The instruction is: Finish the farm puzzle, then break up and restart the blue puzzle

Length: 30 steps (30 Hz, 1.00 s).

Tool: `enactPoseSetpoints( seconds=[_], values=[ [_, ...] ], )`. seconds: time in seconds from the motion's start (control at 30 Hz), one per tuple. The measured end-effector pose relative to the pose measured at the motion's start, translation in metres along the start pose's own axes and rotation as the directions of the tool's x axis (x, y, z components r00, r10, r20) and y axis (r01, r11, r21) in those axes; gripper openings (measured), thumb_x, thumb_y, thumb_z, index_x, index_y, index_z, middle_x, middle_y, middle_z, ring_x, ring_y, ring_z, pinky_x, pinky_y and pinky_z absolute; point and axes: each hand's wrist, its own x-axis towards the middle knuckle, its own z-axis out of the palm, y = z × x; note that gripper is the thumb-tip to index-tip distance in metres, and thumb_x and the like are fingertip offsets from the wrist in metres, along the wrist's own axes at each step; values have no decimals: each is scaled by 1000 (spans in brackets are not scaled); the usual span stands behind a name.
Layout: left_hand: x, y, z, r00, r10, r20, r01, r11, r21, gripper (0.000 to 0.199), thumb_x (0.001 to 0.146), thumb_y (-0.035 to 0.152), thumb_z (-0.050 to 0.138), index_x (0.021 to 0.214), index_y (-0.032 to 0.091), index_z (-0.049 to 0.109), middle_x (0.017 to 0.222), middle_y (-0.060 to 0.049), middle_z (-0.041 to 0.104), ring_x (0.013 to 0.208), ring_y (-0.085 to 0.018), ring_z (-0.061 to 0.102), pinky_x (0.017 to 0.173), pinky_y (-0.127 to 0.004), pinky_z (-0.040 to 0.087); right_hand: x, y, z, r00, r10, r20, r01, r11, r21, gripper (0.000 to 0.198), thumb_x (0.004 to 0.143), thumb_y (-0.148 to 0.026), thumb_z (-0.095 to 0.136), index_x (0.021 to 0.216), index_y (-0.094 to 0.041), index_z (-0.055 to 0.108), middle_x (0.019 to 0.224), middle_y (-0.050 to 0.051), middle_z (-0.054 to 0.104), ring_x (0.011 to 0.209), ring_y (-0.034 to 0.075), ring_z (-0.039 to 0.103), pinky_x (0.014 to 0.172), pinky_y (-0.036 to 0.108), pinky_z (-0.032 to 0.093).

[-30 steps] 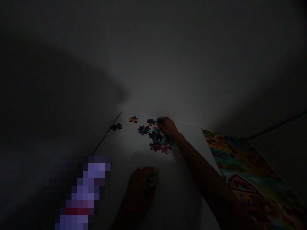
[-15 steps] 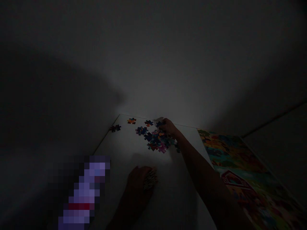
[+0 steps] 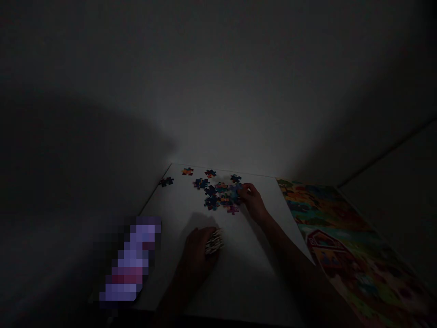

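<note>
My left hand [image 3: 198, 248] is closed around a thick stack of jigsaw puzzle pieces [image 3: 214, 241], their pale edges facing right, low over the white table [image 3: 246, 264]. Farther back, my right hand [image 3: 253, 202] pinches a bluish puzzle piece [image 3: 235, 192], smeared by motion, at the right side of a loose pile of puzzle pieces [image 3: 224, 199]. Single pieces lie around the pile: a dark blue piece [image 3: 235, 178] behind it, an orange piece [image 3: 187, 171] at the back left, and a dark piece [image 3: 167, 181] at the left edge.
A colourful picture sheet with a red barn [image 3: 327, 246] lies along the right of the table. At the left edge is a bright purple oblong thing [image 3: 131, 262], blurred into blocks. A plain wall [image 3: 221, 91] rises behind the table. The light is dim.
My right hand has come nearer and slightly right, from the back of the pile to its right side. The dark blue piece behind the pile now shows uncovered. My left hand still holds its stack.
</note>
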Motion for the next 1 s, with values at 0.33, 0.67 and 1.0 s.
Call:
enactPoseSetpoints(
  seconds=[0.33,0.67,1.0],
  values=[
    [1,1,5,991,-133,-31,130,988,-85,45,82,28,61,127,21,57,121,-11,65,114,-29,60,99,-49,48,-39,3,19,942,121,314,-146,987,59,47,56,-50,84,78,-22,54,74,-3,60,69,15,58,69,30,50],
    [1,8,-1,995,-94,19,96,982,-160,49,79,20,61,127,24,56,126,-11,62,120,-29,55,103,-50,45,-35,-16,18,629,125,767,130,956,-262,18,87,-35,60,95,-23,70,104,5,70,100,21,63,93,40,47],
    [-2,9,1,993,-116,7,116,990,-85,54,76,12,60,128,24,54,127,-10,60,123,-29,53,105,-52,44,58,5,117,906,-67,419,381,562,-735,41,77,-32,73,113,-18,63,124,16,60,124,33,49,104,46,38]
  ],
)
